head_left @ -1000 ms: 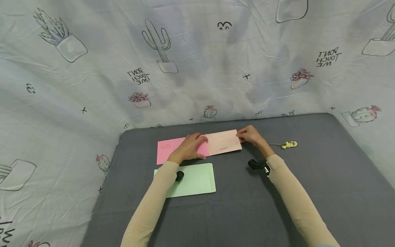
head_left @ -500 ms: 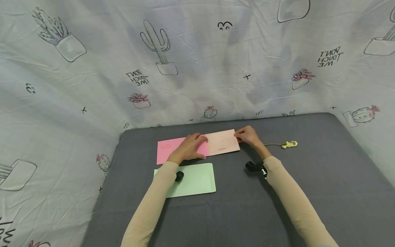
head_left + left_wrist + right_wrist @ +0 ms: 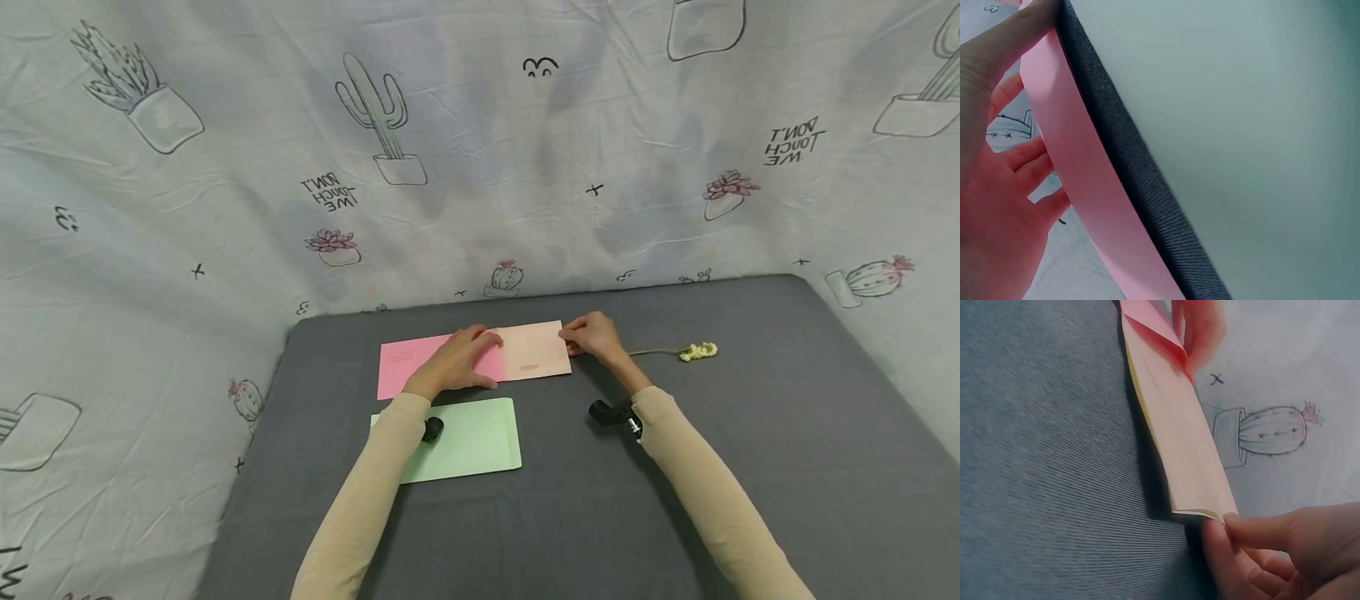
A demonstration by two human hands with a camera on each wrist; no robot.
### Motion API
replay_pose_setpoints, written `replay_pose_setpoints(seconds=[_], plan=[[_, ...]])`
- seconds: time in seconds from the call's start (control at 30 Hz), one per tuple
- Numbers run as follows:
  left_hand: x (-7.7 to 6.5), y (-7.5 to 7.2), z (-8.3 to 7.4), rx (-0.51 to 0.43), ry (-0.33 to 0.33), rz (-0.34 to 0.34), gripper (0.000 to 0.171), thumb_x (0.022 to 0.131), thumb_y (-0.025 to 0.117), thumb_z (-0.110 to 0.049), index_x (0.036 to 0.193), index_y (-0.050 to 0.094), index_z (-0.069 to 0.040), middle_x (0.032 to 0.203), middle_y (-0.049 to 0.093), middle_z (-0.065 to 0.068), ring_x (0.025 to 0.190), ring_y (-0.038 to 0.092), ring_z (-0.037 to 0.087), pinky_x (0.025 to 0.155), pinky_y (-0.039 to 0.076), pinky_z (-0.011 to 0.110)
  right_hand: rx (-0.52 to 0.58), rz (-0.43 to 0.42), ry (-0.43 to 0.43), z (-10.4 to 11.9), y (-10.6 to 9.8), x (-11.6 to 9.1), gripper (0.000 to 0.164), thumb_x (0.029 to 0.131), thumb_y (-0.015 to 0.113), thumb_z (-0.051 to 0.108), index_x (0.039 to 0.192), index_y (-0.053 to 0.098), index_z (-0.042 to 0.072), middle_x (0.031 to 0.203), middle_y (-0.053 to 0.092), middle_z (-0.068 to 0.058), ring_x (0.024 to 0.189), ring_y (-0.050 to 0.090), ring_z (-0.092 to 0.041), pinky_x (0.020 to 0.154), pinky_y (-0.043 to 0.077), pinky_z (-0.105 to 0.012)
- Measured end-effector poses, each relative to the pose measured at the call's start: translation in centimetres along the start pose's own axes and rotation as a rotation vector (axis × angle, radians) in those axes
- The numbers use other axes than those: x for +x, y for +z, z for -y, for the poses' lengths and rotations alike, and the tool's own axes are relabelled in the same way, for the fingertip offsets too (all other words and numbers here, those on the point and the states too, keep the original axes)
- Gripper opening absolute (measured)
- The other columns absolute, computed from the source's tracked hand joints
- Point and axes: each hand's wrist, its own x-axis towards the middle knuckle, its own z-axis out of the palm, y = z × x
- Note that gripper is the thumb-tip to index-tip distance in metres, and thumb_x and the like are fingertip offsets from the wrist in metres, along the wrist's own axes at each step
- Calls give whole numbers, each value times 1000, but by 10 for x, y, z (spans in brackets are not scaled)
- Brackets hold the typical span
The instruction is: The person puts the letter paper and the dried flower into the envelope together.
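Note:
A pink envelope lies toward the back of the table, its mouth facing right. Part of a peach card is inside that mouth, and the rest sticks out to the right. My left hand spans the envelope near its mouth, thumb at the near edge and fingers at the far edge. With thumb and fingers, my right hand pinches the far right corner of the card. In the right wrist view the card shows layered edges, and the envelope's mouth gapes slightly over it.
A mint-green envelope lies in front of the pink one, partly under my left forearm. Right of my right hand is a stem with a yellow flower head. A cactus-print cloth hangs behind the grey table.
My right hand has moved left with the peach card, so less of it sticks out of the pink envelope. My left hand has stayed in place on the envelope.

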Motion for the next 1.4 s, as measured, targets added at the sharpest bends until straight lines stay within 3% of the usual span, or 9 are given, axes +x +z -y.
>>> replay_pose_setpoints(seconds=[0.33, 0.63, 1.1, 1.4], plan=[[-2, 0, -1, -2, -1, 4, 74, 76, 82, -46, 138, 49, -24, 146, 41, 13, 134, 41, 32, 115, 28, 48, -24, 26, -78, 4, 14, -12, 23, 92, 66, 5, 105, 69, -14, 89, 70, -25, 60, 67, -11, 61, 58, -27], [-5, -2, -4, -4, 7, 4, 74, 76, 82, -44, 138, 48, -21, 147, 40, 15, 135, 40, 33, 116, 25, 49, 13, 50, -28, 10, 17, -20, 26, 93, 65, 5, 110, 67, -14, 96, 70, -27, 63, 68, -11, 62, 58, -26], [-7, -1, -6, -14, -21, 30, 73, 76, 82, -47, 138, 49, -26, 147, 40, 11, 134, 40, 31, 112, 32, 48, -13, 41, -15, 11, 30, -27, 22, 88, 70, 2, 106, 70, -11, 89, 72, -23, 63, 70, -13, 61, 58, -27], [-6, -1, -6, -8, -10, 24, 73, 77, 81, -47, 138, 49, -25, 147, 41, 11, 134, 41, 32, 112, 32, 48, -105, -4, -52, 17, 41, -26, 20, 84, 75, 5, 100, 73, -8, 83, 73, -20, 62, 70, -16, 58, 58, -28]])
